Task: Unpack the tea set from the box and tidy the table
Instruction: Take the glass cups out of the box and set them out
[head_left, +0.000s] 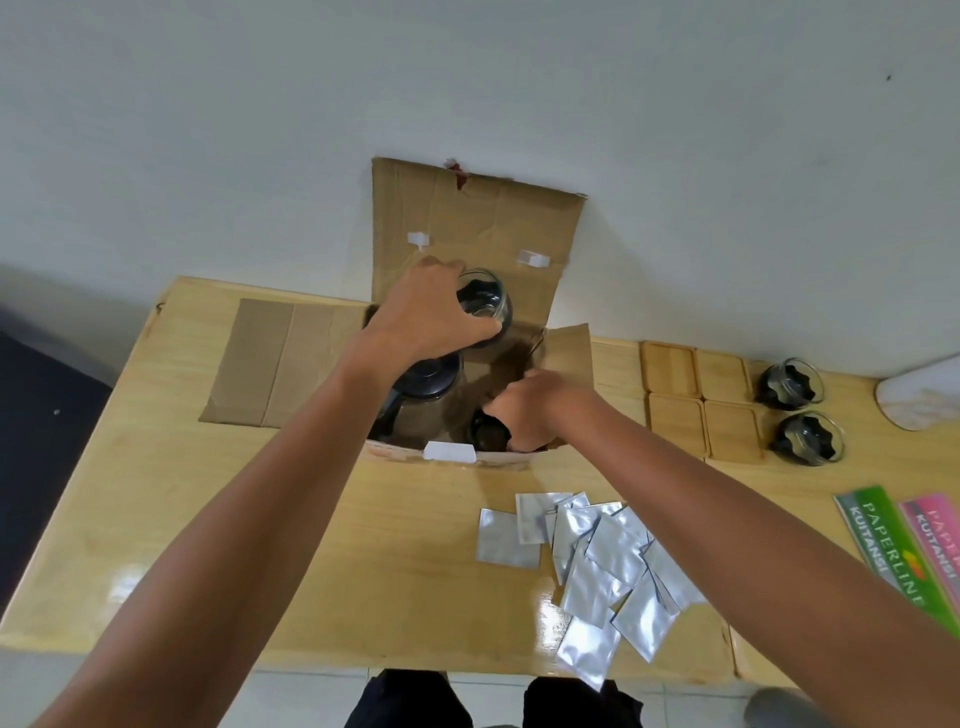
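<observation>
Both arms reach out over the wooden table (156, 519) and into the open cardboard box (478, 223), whose flaps are splayed, the far one leaning against the wall. The left hand (426, 317) has its fingers wrapped around a glass cup (485, 301) with a dark insert, holding it above the box opening. The right hand (530, 410) is down inside the box, closed around another dark-topped cup (485, 434) at the near right corner. Between them sits the glass teapot (423, 400) with its black lid, inside the box. Over to the right, four wooden coasters (701, 400) lie in a square on the table, and just beside them two more glass cups (797, 413) stand one behind the other. In front of the box a loose heap of silver foil sachets (597, 566) spills to the table's near edge. At far right, green and pink Paperline receipt books (904, 545) lie side by side
</observation>
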